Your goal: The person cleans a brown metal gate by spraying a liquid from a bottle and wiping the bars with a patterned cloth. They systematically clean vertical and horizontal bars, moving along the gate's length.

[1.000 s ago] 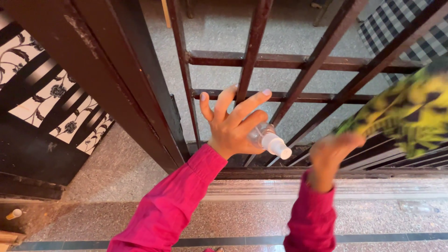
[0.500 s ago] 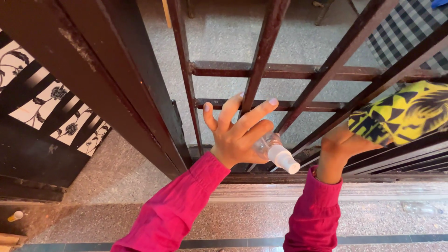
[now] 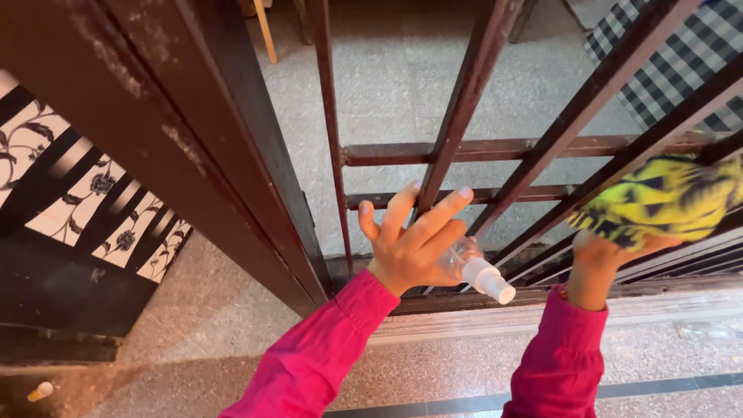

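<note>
— What is the setting?
— A speckled stone floor [image 3: 232, 310] runs under a dark metal grille [image 3: 464, 147], with a heavy dark door frame [image 3: 178, 131] to the left of both hands and a black-and-white flowered panel [image 3: 93, 209] further left.

— How is the left hand's grip?
— The left hand [image 3: 414, 244] has its upper fingers spread and resting against a vertical bar, while the lower fingers curl round a small clear spray bottle [image 3: 474, 267]; its white nozzle points down and to the right, away from the palm.

— And the right?
— The right hand [image 3: 600, 255] is pressed shut on a yellow and black cloth [image 3: 665, 201], which lies against the slanted bars just above that grip. The cloth is blurred.

— Anything beyond them?
— Both sleeves [image 3: 325, 356] are bright pink. A checked fabric [image 3: 681, 62] shows through the bars at upper right, well apart from the hands.
</note>
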